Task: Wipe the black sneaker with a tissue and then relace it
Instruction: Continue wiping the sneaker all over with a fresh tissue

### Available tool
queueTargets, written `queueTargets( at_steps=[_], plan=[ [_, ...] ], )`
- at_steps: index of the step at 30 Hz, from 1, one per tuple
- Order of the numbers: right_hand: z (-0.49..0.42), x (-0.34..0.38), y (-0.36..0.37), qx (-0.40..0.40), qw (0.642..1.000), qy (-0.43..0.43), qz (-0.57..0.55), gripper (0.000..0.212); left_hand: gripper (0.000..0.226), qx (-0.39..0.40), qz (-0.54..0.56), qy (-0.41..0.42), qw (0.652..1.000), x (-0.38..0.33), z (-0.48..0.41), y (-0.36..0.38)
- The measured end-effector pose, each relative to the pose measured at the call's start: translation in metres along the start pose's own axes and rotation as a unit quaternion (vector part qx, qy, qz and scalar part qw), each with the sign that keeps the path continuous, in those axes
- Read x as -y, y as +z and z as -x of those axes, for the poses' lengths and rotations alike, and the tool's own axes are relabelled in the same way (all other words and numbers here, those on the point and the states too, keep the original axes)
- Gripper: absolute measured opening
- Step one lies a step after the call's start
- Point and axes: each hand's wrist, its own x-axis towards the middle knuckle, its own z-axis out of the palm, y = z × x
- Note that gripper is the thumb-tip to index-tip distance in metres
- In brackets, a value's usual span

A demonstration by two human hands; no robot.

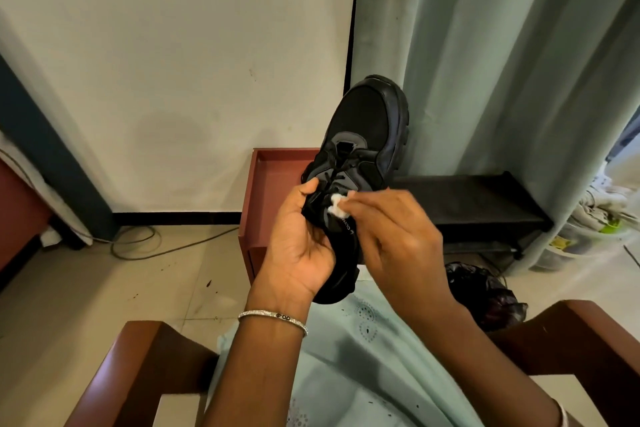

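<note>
A black sneaker [367, 135] is held up in front of me, toe pointing away and up, its black laces partly loose over the tongue. My left hand [301, 239] grips the shoe's heel end from the left, thumb up by the laces. My right hand [391, 229] pinches a small crumpled white tissue [338, 206] and presses it against the shoe's side near the eyelets. The heel of the shoe is hidden behind both hands.
I sit in a chair with brown wooden armrests [145, 367]. A reddish-brown box or tray [273, 163] stands ahead by the wall, a black low shoe rack [485, 198] to its right, a green curtain [485, 55] behind, and a black plastic bag [485, 295] on the tiled floor.
</note>
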Motion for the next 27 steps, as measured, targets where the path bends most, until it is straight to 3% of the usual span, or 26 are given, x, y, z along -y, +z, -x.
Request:
queueTargets(
  at_steps=[4, 10, 17, 22, 27],
  plan=[
    [-0.005, -0.001, -0.002, -0.025, 0.999, 0.017, 0.01, 0.016, 0.034, 0.008, -0.002, -0.004, 1.0, 0.005, 0.003, 0.004],
    [0.02, 0.022, -0.001, 0.019, 0.999, 0.006, -0.032, 0.022, 0.038, -0.026, -0.023, -0.025, 0.999, -0.002, -0.002, 0.002],
    [-0.013, -0.01, 0.003, -0.052, 0.997, 0.037, 0.037, 0.015, 0.031, -0.012, -0.015, 0.004, 1.0, 0.006, 0.005, 0.008],
    [0.016, 0.021, 0.005, -0.003, 0.999, 0.043, -0.031, 0.026, 0.03, -0.044, -0.009, -0.008, 0.999, -0.002, -0.003, 0.0],
    [0.016, 0.013, 0.006, 0.009, 1.0, 0.025, -0.001, 0.02, 0.032, -0.043, -0.008, -0.015, 0.999, -0.001, -0.005, -0.001]
  ],
)
